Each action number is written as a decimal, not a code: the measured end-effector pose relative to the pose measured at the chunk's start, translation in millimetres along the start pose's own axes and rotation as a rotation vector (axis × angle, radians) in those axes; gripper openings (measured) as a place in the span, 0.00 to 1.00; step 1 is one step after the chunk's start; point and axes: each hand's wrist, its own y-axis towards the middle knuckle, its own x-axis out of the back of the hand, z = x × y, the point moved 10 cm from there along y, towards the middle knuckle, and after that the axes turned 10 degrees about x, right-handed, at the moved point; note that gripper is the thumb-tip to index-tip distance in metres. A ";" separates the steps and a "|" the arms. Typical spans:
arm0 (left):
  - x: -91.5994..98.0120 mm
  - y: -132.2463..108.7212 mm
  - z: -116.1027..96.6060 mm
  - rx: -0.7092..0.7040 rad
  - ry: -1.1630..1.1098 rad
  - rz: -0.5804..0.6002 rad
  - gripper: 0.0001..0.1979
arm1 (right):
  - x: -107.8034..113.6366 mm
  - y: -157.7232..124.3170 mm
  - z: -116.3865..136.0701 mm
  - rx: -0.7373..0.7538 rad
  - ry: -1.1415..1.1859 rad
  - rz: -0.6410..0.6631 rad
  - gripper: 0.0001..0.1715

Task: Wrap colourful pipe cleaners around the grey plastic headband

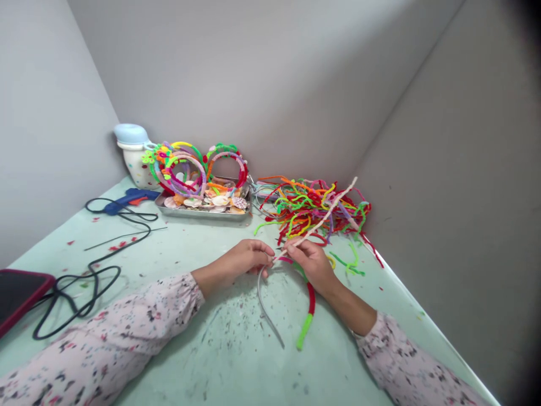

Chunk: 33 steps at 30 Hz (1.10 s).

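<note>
Between my hands is a headband. Its right side is wrapped in red and green fuzzy pipe cleaner with a bit of pink near the top, while its left leg is bare and grey. My left hand is closed on the headband's top, where the bare part begins. My right hand pinches a pale pink pipe cleaner between thumb and fingers. One end of this pipe cleaner meets the headband at my left fingertips, and its long free end points up and right. My fingers hide the exact joint.
Behind my right hand lies a heap of coloured pipe cleaners. A metal tray holds shells, with finished headbands standing on it. Leftward are a blue glue gun, its black cord, a lidded white cup and a red-edged device.
</note>
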 end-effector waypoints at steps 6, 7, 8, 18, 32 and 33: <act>-0.3 -0.5 -2.0 -0.013 0.011 -0.008 0.10 | -1.3 -2.1 -0.9 0.043 -0.075 0.010 0.10; -0.4 -0.6 -2.4 -0.019 0.011 -0.009 0.10 | -1.5 -2.6 -0.7 0.053 -0.089 0.011 0.09; -0.3 -0.7 -2.7 -0.022 0.011 -0.011 0.10 | -1.8 -3.0 -0.8 0.057 -0.102 0.011 0.09; -0.7 -0.3 -2.6 -0.041 0.011 0.005 0.11 | -8.2 -5.3 0.8 0.053 -0.144 0.046 0.10; -4.0 -0.8 6.0 0.070 0.042 0.084 0.19 | -0.3 -5.7 2.6 0.085 -0.182 -0.020 0.07; -5.3 -1.8 5.3 0.065 0.043 0.101 0.19 | -0.1 -6.0 3.0 0.085 -0.186 -0.022 0.06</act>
